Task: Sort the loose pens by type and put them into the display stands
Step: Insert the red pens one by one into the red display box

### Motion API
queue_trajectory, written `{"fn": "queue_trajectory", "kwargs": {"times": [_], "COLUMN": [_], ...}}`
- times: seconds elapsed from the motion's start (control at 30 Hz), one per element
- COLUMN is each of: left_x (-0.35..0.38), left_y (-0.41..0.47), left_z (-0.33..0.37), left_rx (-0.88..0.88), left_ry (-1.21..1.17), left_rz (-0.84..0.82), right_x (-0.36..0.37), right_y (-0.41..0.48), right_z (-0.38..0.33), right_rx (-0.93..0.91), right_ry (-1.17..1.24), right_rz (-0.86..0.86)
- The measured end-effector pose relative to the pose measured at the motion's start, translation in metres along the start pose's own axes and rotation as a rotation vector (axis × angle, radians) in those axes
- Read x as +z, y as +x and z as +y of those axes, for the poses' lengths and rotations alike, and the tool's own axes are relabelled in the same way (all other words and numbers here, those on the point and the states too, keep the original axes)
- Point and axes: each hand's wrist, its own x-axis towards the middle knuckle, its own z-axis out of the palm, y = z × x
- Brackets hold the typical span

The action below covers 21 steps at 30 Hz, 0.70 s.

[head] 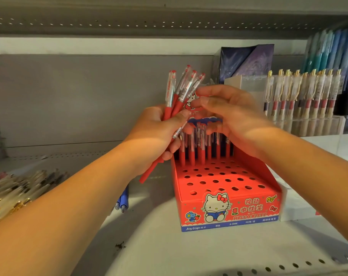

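Observation:
My left hand (159, 132) grips a bunch of red pens (176, 94) with clear caps, their tops fanned upward. My right hand (235, 114) hovers over the back row of the red Hello Kitty display stand (229, 208), fingers curled, fingertips pinching at the top of one pen in the bunch. Several red pens (203, 148) stand upright in the stand's rear holes, partly hidden by my right hand. The front rows of holes hold nothing.
A heap of loose gold-clipped pens (14, 192) lies at the left on the shelf. Two blue pens (122, 202) lie under my left forearm. A clear stand of gold-topped pens (304, 96) is at the back right, with a dark box (246, 60) behind.

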Motion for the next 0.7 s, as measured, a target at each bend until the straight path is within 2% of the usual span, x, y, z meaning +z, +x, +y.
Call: {"fn": "queue_trajectory", "kwargs": {"times": [0.13, 0.37, 0.5, 0.7], "left_x": [0.0003, 0.0, -0.0004, 0.0002], "left_y": [-0.0014, -0.0008, -0.0011, -0.0009], "left_z": [-0.0005, -0.002, -0.003, -0.0032], "left_rx": [-0.033, -0.065, -0.08, -0.095], "left_ry": [-0.046, -0.074, -0.081, -0.084], "left_rz": [-0.066, -0.107, -0.134, -0.165], "right_x": [0.0041, 0.0068, 0.0074, 0.001], "right_y": [-0.0021, -0.0033, -0.0017, 0.0035], "right_z": [-0.0008, 0.0011, 0.0004, -0.0003], "right_rx": [0.039, 0.035, 0.103, 0.003], "right_ry": [0.073, 0.055, 0.174, 0.23], "right_rz": [0.028, 0.083, 0.139, 0.201]}}
